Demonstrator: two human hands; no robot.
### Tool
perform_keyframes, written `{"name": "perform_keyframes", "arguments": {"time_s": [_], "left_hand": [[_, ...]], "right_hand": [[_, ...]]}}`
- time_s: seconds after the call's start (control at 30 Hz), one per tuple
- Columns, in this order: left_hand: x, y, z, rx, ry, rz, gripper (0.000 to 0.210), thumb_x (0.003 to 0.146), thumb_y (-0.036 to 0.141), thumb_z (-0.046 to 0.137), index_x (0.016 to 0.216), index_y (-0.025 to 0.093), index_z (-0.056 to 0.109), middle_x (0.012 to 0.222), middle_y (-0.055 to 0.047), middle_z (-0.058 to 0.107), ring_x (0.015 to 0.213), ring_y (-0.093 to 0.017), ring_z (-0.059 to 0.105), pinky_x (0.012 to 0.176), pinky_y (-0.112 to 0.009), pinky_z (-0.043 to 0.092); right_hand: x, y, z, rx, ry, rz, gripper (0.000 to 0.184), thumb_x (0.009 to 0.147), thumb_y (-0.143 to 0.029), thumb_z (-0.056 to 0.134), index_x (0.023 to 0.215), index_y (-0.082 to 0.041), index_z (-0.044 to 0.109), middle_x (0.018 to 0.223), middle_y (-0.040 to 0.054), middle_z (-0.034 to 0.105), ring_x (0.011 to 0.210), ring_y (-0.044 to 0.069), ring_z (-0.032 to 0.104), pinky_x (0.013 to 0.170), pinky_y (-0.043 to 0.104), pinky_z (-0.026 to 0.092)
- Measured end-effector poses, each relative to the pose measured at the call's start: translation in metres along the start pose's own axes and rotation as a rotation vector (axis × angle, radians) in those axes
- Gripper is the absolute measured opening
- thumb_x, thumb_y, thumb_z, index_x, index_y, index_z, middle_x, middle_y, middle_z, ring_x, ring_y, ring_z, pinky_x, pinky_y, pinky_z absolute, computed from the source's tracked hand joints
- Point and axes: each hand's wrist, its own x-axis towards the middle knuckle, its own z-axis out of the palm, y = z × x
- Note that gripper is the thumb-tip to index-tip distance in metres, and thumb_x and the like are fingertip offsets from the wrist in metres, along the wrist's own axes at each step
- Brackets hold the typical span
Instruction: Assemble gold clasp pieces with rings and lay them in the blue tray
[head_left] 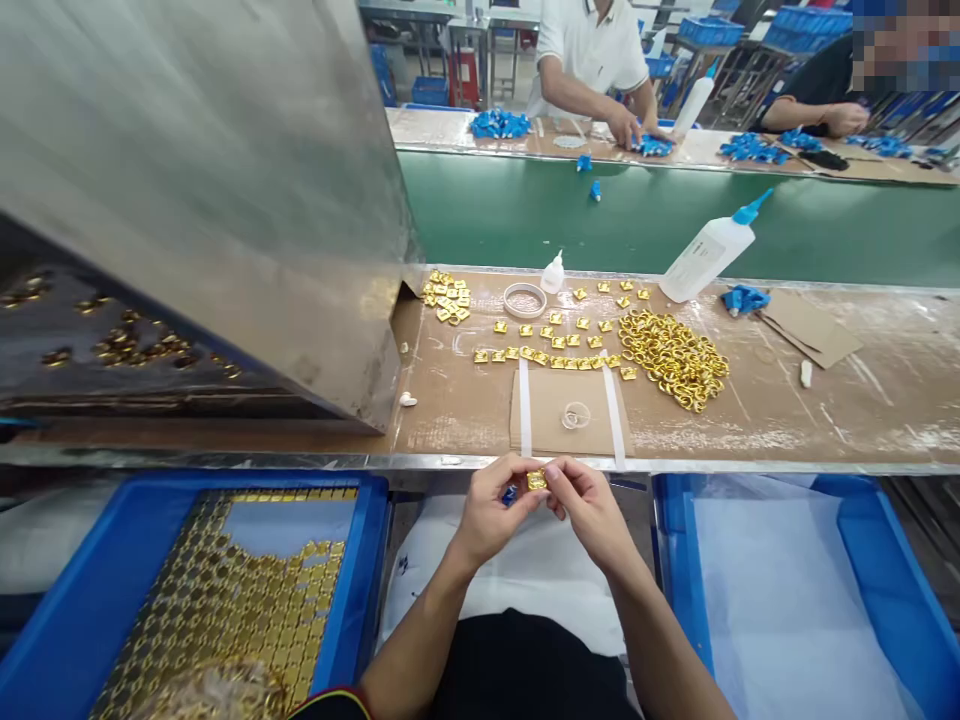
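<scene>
In front of the table edge, my left hand (pixel 489 508) and my right hand (pixel 592 508) meet, fingers closed in a pinch. Between their fingertips is a small gold square-faced piece (pixel 536 480), gripped from both sides. A bit of something blue (pixel 510 495) shows by my left fingers; its kind is unclear. Just beyond lies a cardboard pad (pixel 551 400) with white tape strips and a small clear round dish (pixel 576 416) on it. Similar gold pieces (pixel 559 362) stand in loose rows behind the pad. To their right rises a heap of gold rings (pixel 671 360).
A sloping metal housing (pixel 300 200) blocks the left. Blue trays flank me: the left tray (pixel 373 560) holds gold pieces, the right tray (pixel 892 570) a white sheet. A large glue-type bottle (pixel 709 258), small white bottle (pixel 553 273) and tape roll (pixel 525 299) stand behind. Co-workers sit beyond the green belt (pixel 495 220).
</scene>
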Motion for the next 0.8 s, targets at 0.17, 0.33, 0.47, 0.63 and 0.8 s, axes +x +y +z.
{"name": "perform_keyframes", "arguments": {"time_s": [0.17,0.33,0.47,0.63,0.8], "left_hand": [[-0.020,0.009,-0.017,-0.148,0.048,-0.070,0.027,0.083,0.039,0.080,0.098,0.017,0.077,0.082,-0.005,0.069,0.070,-0.015,0.061,0.064,-0.025,0.050],[-0.040,0.019,-0.039,-0.357,0.177,-0.118,0.041,0.078,0.050,0.084,0.098,0.015,0.077,0.082,-0.006,0.070,0.068,-0.015,0.062,0.060,-0.025,0.051],[-0.057,0.026,-0.069,-0.352,0.372,-0.107,0.049,0.074,0.057,0.083,0.094,0.014,0.077,0.070,-0.002,0.064,0.054,-0.010,0.054,0.050,-0.022,0.046],[-0.091,0.040,-0.120,-0.237,0.681,-0.110,0.042,0.075,0.052,0.083,0.095,0.016,0.078,0.081,-0.007,0.075,0.058,-0.013,0.063,0.055,-0.024,0.054],[-0.123,0.054,-0.157,-0.286,0.821,-0.223,0.038,0.070,0.043,0.087,0.094,0.015,0.078,0.100,-0.014,0.081,0.079,-0.023,0.077,0.072,-0.034,0.064]], "right_hand": [[0.000,-0.011,0.017,0.003,-0.168,0.042,0.060,0.081,-0.077,0.064,0.066,-0.020,0.054,0.054,-0.0046,0.046,0.050,0.010,0.039,0.050,0.023,0.034],[-0.001,-0.023,0.052,-0.101,-0.252,-0.001,0.062,0.082,-0.081,0.060,0.070,-0.020,0.055,0.055,-0.0047,0.046,0.049,0.010,0.040,0.049,0.023,0.035],[0.008,-0.030,0.094,-0.231,-0.398,-0.092,0.061,0.088,-0.079,0.051,0.072,-0.021,0.054,0.055,-0.0034,0.050,0.048,0.011,0.042,0.047,0.024,0.034],[0.031,-0.054,0.170,-0.614,-0.467,-0.507,0.048,0.103,-0.052,0.042,0.068,-0.021,0.054,0.060,0.0017,0.061,0.055,0.016,0.054,0.054,0.027,0.037],[0.081,-0.112,0.269,-1.121,-0.376,-0.761,0.023,0.104,-0.021,0.046,0.107,-0.018,0.069,0.095,0.0102,0.076,0.084,0.023,0.070,0.072,0.029,0.047]]}}
